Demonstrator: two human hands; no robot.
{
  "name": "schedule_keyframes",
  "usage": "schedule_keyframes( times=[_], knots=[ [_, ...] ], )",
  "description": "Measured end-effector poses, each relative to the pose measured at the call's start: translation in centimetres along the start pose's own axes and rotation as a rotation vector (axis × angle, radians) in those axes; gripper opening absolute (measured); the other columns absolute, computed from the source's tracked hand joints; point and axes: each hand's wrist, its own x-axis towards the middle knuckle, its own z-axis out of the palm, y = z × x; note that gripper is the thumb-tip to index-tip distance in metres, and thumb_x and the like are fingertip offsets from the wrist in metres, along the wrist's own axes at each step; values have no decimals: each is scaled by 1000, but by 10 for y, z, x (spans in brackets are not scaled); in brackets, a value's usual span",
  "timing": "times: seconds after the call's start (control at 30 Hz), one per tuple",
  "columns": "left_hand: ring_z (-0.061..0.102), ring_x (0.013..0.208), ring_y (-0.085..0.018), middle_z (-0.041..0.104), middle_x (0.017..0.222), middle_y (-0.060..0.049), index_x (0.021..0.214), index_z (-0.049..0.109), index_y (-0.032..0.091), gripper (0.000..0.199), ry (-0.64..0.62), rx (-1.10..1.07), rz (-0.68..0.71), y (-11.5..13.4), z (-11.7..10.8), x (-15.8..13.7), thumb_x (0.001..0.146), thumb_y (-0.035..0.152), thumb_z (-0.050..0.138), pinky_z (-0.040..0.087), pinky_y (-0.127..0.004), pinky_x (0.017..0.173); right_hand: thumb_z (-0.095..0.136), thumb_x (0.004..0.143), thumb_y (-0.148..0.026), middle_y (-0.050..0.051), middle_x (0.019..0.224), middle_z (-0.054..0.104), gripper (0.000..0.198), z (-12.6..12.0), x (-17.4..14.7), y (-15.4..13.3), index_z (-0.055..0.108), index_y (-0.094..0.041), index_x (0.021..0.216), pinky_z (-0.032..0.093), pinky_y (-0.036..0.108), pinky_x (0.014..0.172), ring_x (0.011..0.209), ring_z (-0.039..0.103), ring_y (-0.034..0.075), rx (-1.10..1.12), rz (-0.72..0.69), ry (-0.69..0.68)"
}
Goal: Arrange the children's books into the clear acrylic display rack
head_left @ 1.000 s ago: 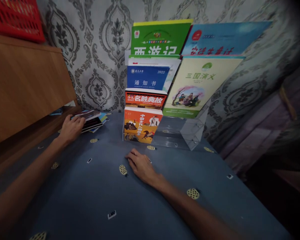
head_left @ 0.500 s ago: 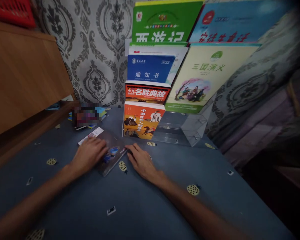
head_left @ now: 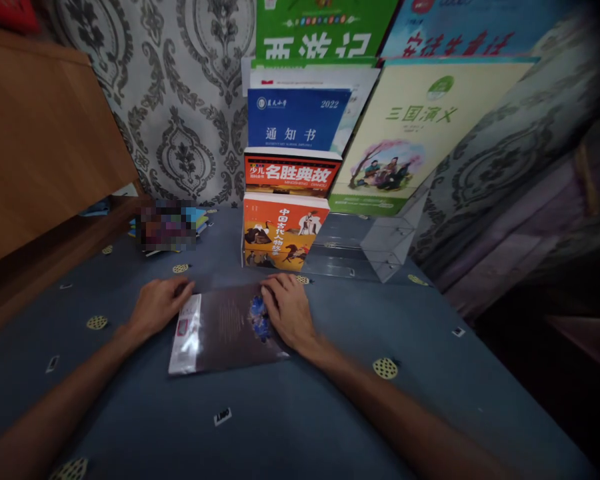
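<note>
A thin book (head_left: 225, 333) with a dark brown cover, a pale strip down its left side and a blue figure near its right edge lies on the blue-grey table (head_left: 300, 427). Its shiny surface looks like clear plastic. My left hand (head_left: 157, 305) is at the book's far left corner, fingers bent and closed on that edge. Over the far right part rests my right hand (head_left: 290, 310), its fingers stretched out and slightly apart; its thumb is hidden.
Behind the hands, a clear acrylic rack (head_left: 390, 247) holds several upright books, with an orange book (head_left: 285, 230) lowest in front. A small pile of books (head_left: 200, 223) lies at the back left, beside a wooden cabinet (head_left: 40, 133). Patterned wallpaper (head_left: 190, 153) covers the wall.
The book has turned from slanted to nearly square with me and come closer. My left hand has moved from its cover to the left corner; my right hand now overlaps its right side.
</note>
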Motion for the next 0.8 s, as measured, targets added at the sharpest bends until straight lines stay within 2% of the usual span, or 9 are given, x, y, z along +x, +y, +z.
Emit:
schedule_keyframes(
  times=[0.07, 0.13, 0.2, 0.3, 0.37, 0.47, 0.6, 0.8],
  knots=[
    [67, 68, -22, 70, 70, -4, 80, 69, 22, 37, 48, 99, 91, 13, 0, -2, 100, 41, 44, 41, -28, 56, 44, 103, -24, 12, 111, 69, 27, -1, 0, 0, 71, -19, 106, 45, 46, 99, 108, 56, 28, -27, 9, -5],
    [68, 81, -25, 73, 81, -7, 86, 70, 20, 34, 106, 144, 219, 25, 2, -5, 101, 36, 44, 48, -31, 63, 44, 102, -22, 12, 112, 70, 27, -3, 0, -2, 71, -18, 105, 45, 46, 100, 110, 56, 28, -55, -33, -27],
    [68, 95, -26, 75, 98, -10, 102, 71, 18, 32, 141, 96, 369, 36, 8, -9, 103, 34, 43, 54, -37, 78, 45, 102, -20, 13, 118, 70, 28, -3, 0, -7, 71, -16, 112, 45, 46, 104, 116, 56, 28, -77, -137, -87],
    [65, 116, -25, 71, 126, -12, 127, 63, 17, 34, 135, -24, 526, 47, 21, -14, 104, 33, 44, 51, -43, 101, 48, 102, -20, 17, 136, 64, 36, 1, -2, -17, 61, -10, 134, 40, 49, 114, 132, 52, 29, -98, -308, -243],
    [63, 123, -24, 68, 134, -12, 133, 60, 17, 36, 98, -77, 539, 50, 29, -17, 104, 31, 43, 49, -44, 107, 50, 102, -23, 21, 148, 55, 47, 6, -3, -21, 50, -5, 145, 38, 51, 118, 141, 46, 30, -95, -344, -335],
    [65, 122, -23, 68, 135, -11, 135, 61, 19, 37, 64, -113, 509, 51, 36, -18, 104, 28, 42, 51, -43, 106, 48, 103, -29, 20, 156, 47, 54, 9, -5, -20, 41, -6, 152, 36, 52, 121, 148, 39, 29, -51, -341, -404],
    [68, 119, -23, 70, 133, -11, 132, 64, 20, 36, 96, -122, 493, 50, 36, -18, 103, 25, 43, 52, -46, 106, 46, 104, -32, 17, 159, 43, 54, 5, -7, -14, 41, -14, 154, 32, 54, 123, 151, 35, 27, 20, -330, -404],
    [72, 111, -23, 74, 126, -10, 126, 69, 19, 35, 113, -114, 490, 42, 27, -19, 104, 24, 41, 57, -45, 99, 49, 102, -32, 18, 157, 45, 54, 4, -10, -11, 47, -10, 151, 32, 56, 123, 150, 36, 29, -13, -274, -380]
  ],
)
